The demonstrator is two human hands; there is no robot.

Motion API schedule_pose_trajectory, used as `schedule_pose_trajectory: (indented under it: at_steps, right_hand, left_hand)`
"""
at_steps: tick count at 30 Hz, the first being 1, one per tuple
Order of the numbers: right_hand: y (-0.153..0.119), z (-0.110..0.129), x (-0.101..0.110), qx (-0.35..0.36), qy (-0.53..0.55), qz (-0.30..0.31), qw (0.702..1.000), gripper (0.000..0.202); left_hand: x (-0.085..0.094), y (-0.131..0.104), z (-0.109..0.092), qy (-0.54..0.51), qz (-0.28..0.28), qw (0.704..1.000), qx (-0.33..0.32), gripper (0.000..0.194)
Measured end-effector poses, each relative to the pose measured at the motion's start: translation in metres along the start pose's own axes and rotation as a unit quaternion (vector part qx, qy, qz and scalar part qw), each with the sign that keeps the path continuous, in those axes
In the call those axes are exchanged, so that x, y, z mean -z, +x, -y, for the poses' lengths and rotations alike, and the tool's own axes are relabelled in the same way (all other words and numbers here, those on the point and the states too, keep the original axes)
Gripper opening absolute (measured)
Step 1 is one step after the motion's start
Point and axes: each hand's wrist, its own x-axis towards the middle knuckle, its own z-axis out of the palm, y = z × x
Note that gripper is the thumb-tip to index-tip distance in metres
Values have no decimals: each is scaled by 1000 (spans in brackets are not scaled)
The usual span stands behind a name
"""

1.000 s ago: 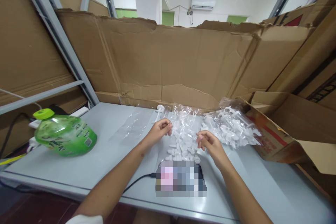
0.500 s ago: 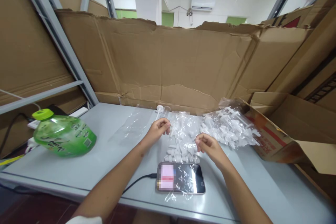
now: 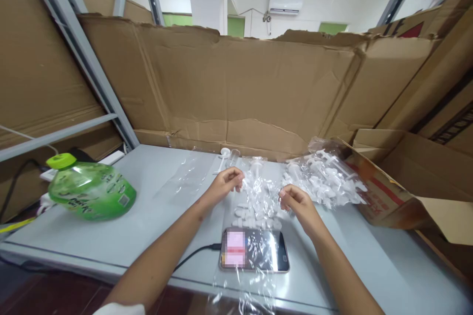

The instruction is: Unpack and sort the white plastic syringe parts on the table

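A clear plastic bag (image 3: 244, 290) stretches between my two hands and drapes over the phone past the table's front edge. Its left side is pinched in the closed fingers of my left hand (image 3: 226, 182). On the other side, the closed fingers of my right hand (image 3: 297, 203) grip it. Small white plastic parts (image 3: 254, 219) show through the film, and I cannot tell whether they lie inside or under it. A phone (image 3: 264, 251) with a cable plugged in lies flat nearer me. Behind my left hand are a white plunger-like piece (image 3: 224, 153) and a clear cylinder (image 3: 232, 157).
Another clear bag full of white parts (image 3: 325, 179) lies to the right, beside an open cardboard box (image 3: 384, 197). A flat clear bag (image 3: 188, 174) is left of my hands. A green bottle (image 3: 92, 189) lies farther left. Tall cardboard (image 3: 240, 83) walls the table's back.
The bag's lower part has come down over the phone and the table edge. My left hand has shifted slightly right, and my right hand slightly right too.
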Motion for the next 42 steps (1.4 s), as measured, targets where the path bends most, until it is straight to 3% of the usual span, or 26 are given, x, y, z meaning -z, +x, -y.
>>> schedule_pose_trajectory:
  at_steps: [3,9,14,20,27,34,39,42]
  right_hand:
    - [-1,2,-3,-5,-2,23,1000,29]
    - [1,1,-3,-2,16,-35,999,32]
    - [3,0,1,-1,16,-62,998,33]
    - [3,-2,-3,-6,3,-7,1000,34]
    - [3,-2,-2,20,-13,-37,999,34]
    - [5,-3,3,35,3,-84,996,30]
    - [5,-5,3,43,34,-113,992,26]
    - [4,-4,2,18,40,-70,997,29]
  left_hand:
    - [0,0,2,7,-19,1000,5,26]
    - [-5,0,5,30,14,999,0,28]
    - [2,3,7,35,-49,998,2,28]
    - [-1,2,5,41,-30,999,8,28]
    - [-5,1,6,45,-48,998,-6,27]
    - [0,0,6,21,36,998,41,31]
    - [-3,0,4,29,-14,999,11,27]
    - [-2,3,6,21,-41,999,7,27]
